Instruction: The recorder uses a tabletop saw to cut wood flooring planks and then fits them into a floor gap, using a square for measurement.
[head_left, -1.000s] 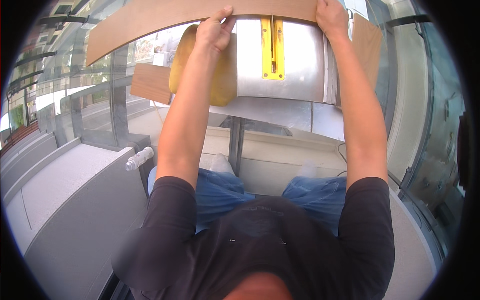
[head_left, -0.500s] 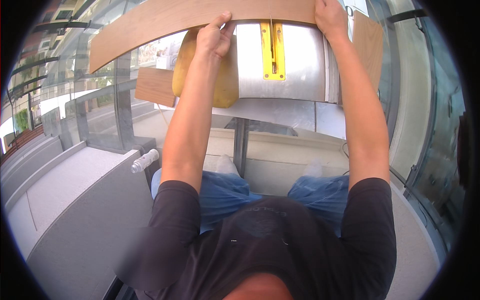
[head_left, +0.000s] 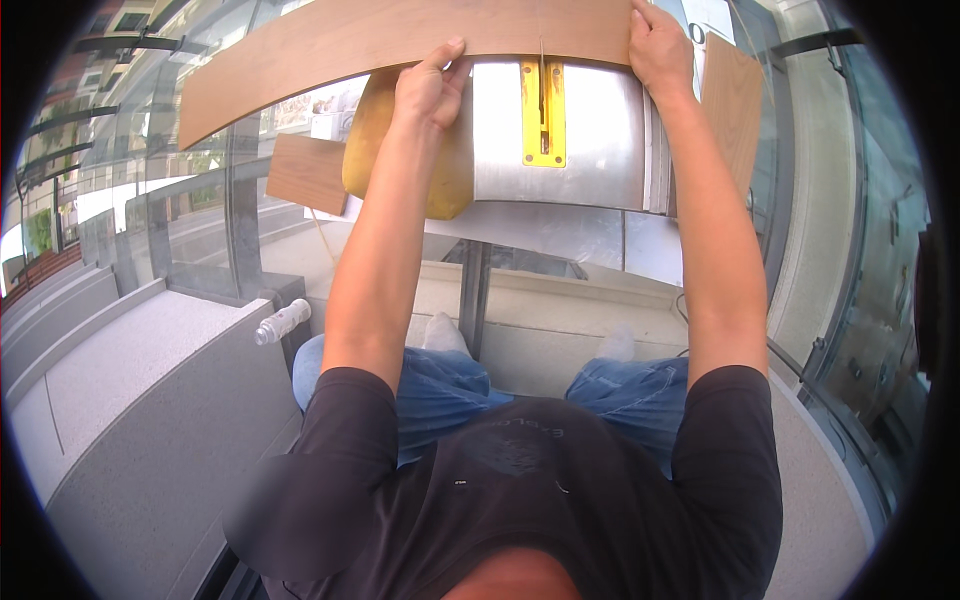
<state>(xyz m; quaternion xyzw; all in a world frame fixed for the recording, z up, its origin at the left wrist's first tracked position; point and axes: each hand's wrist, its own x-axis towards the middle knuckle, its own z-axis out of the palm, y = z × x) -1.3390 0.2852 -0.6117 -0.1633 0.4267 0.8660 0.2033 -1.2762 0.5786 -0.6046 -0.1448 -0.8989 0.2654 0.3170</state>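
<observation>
A long wood-look plank (head_left: 330, 45) lies across the far part of a table saw's metal top (head_left: 600, 130). My left hand (head_left: 430, 92) grips its near edge, thumb on the upper face and fingers curled beneath. My right hand (head_left: 662, 50) is closed around the plank's right end. Between the hands, the thin saw blade (head_left: 543, 85) stands in the slot of a yellow insert plate (head_left: 530, 140). The blade meets the plank's near edge, where a fine line runs into the board. The plank's far edge is partly out of the picture.
Left of the saw top is a worn yellow panel (head_left: 450, 180), with a short wood piece (head_left: 307, 172) beside it. Another wood board (head_left: 730, 105) lies at the right. A clear bottle (head_left: 283, 322) is by my left knee. Glass panes and a grey ledge (head_left: 150, 400) flank me.
The whole view has shifted slightly, so the saw and plank appear a little lower. Both hands keep their hold, and the plank shows no clear movement against the saw.
</observation>
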